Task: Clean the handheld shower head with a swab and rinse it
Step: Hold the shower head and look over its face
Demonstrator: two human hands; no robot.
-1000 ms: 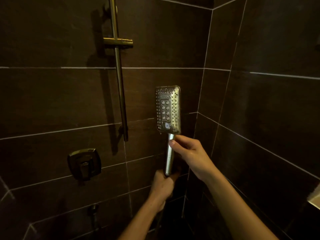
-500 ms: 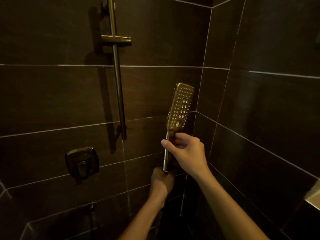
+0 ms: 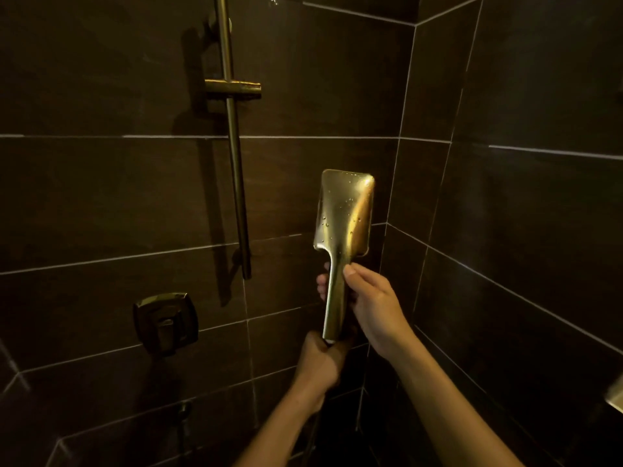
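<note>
The handheld shower head is a brass-coloured rectangle on a long handle, held upright in the shower corner. Its smooth back faces me, beaded with water drops; the nozzle face is turned away and hidden. My right hand grips the upper handle just below the head, thumb on the near side. My left hand is closed around the bottom end of the handle, where the hose joins. No swab is in sight.
A brass slide rail with a holder bracket runs down the dark tiled back wall. The square valve handle sits lower left. A side wall closes in on the right, with a pale ledge at the edge.
The shower head has been rotated about its handle: a second ago its nozzle face pointed at me, then turned edge-on, and its wet back faces me now. Both hands kept their grip.
</note>
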